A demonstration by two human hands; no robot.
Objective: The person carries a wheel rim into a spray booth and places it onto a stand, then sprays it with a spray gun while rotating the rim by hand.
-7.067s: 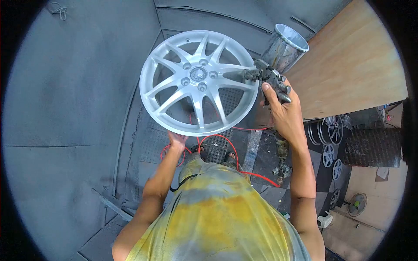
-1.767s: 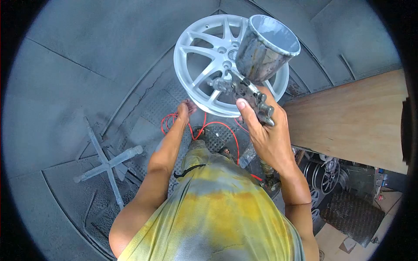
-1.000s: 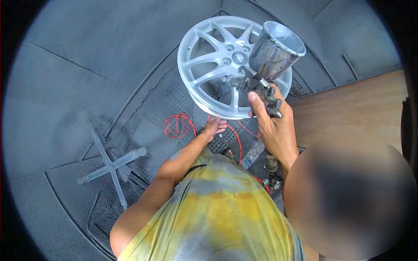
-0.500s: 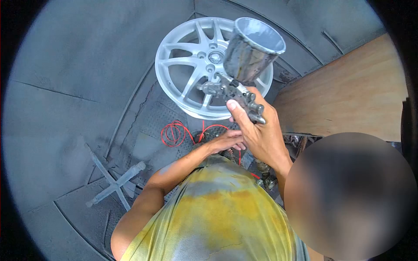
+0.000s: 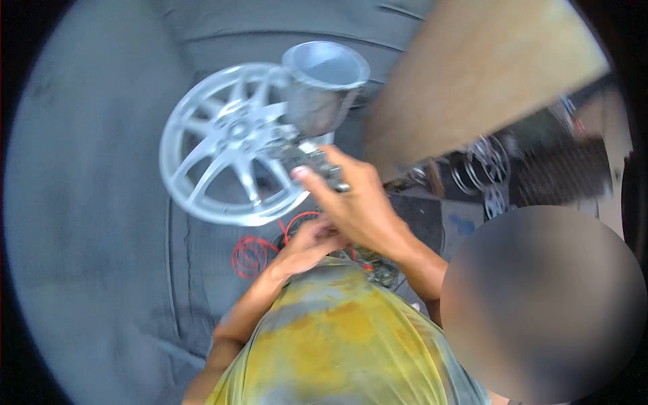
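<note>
The right hand (image 5: 361, 206), at the centre of the frame, is wrapped around a dark, paint-crusted metal spray gun (image 5: 304, 160), with the thumb along the near side. This grip appears to leave the nose free to face left, across the silver-white multi-spoke wheel (image 5: 239, 131). The grey, paint-stained metal cup (image 5: 320, 108) stands above the gun with its round mouth upward, a position suited to keeping any liquid inside.

The wheel occupies the upper left of centre, its spoked face toward the viewer, so that spokes and rim are exposed. The cup and gun overlap its right part; its support is not visible.

The left hand (image 5: 307, 248) is below the gun, near the lower centre. Motion blur and overlap obscure its fingers; whether its grip is open or closed cannot be determined. The thin red flexible hose (image 5: 250, 258) lies coiled left of this hand, apart from the wheel face.
</note>
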